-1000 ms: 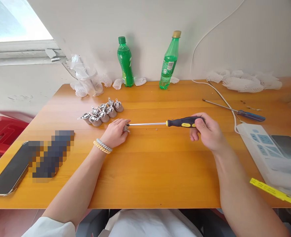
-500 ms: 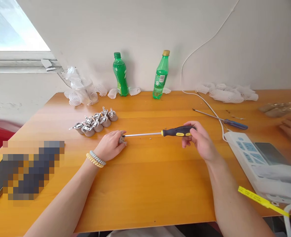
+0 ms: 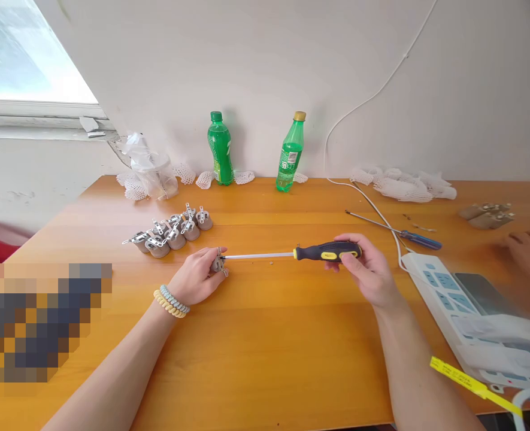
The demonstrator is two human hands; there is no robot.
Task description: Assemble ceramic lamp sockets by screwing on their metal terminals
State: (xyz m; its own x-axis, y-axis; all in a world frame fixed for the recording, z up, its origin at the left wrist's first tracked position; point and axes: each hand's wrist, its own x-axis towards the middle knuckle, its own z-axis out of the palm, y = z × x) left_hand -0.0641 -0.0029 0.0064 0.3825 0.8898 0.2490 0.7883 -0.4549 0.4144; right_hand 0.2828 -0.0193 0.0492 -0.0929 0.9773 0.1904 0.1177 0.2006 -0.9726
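Note:
My left hand (image 3: 196,278) rests on the wooden table (image 3: 265,353) with its fingers closed round a small grey part with metal clips (image 3: 218,263). My right hand (image 3: 364,272) grips the black and yellow handle of a long screwdriver (image 3: 327,252). The screwdriver lies level, and its tip meets the part in my left hand. A row of several similar grey parts (image 3: 170,233) lies just beyond my left hand. A tiny screw (image 3: 270,262) lies on the table under the shaft.
Two green bottles (image 3: 220,148) (image 3: 290,152) stand by the wall, with foam netting (image 3: 399,182) and a plastic bag (image 3: 150,167). A blue-handled screwdriver (image 3: 415,239), a white cable and a power strip (image 3: 444,287) lie at right. Another person's hand (image 3: 527,251) shows at far right.
The view has tilted up and shifted, so everything sits lower in the picture. Both hands keep their grip. Another person's hand has come into view at the right.

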